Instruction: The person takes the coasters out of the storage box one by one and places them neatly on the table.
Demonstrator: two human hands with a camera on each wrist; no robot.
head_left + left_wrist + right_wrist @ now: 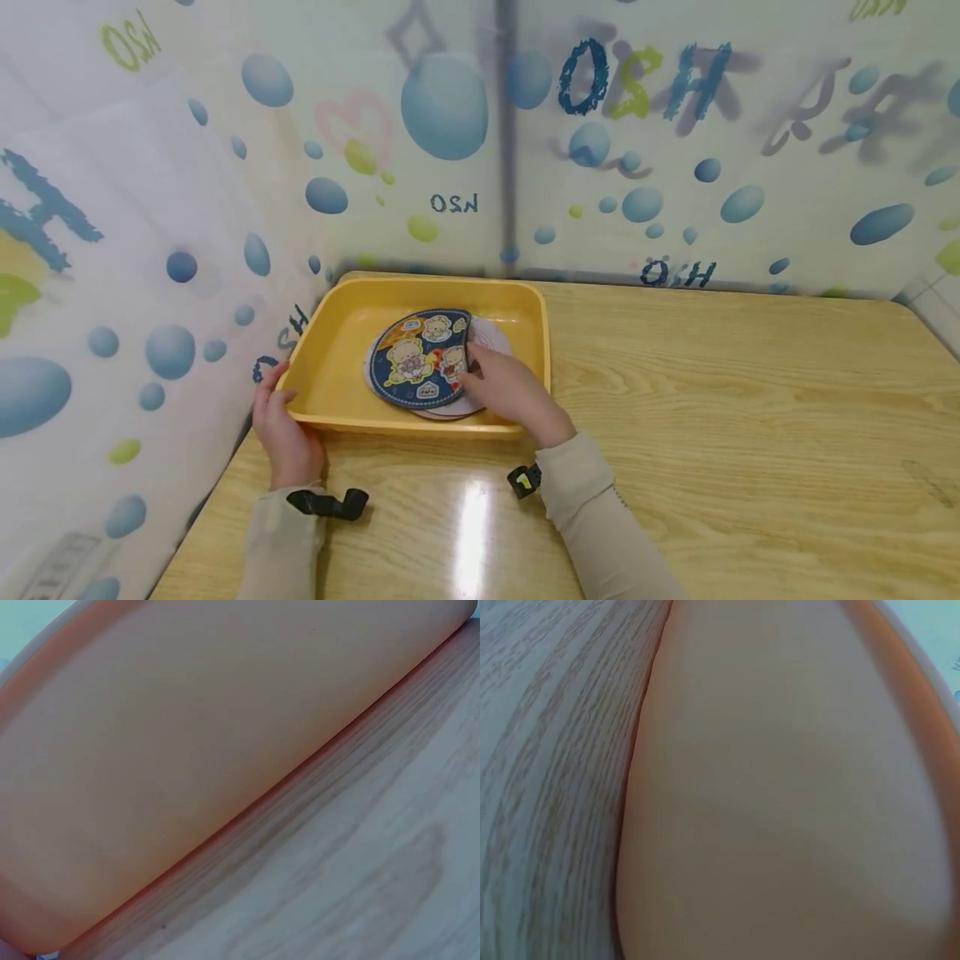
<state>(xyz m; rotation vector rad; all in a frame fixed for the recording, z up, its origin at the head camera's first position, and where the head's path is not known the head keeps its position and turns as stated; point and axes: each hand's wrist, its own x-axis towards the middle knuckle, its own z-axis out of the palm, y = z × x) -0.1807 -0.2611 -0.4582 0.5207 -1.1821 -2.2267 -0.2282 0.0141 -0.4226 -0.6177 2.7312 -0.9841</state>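
Observation:
A yellow tray [330, 350] sits on the wooden table, its outer wall filling much of both wrist views. My left hand [287, 433] grips the tray's front left corner, with the thumb at the rim and the fingers along the outside. Inside the tray, my right hand [513, 390] pinches the right edge of a round dark blue mat [401, 387] printed with cartoon bears. That edge is bent upward, and part of the fingers is hidden behind it. Below the mat lies a pale round mat [491, 333], overlapped by the blue one and showing at the right and front.
A printed curtain [637, 167] with blue drops hangs behind the table and along its left side, close to the tray. The wooden tabletop [750, 417] stretches to the right of the tray. A small black wrist camera [337, 504] sits on the left sleeve.

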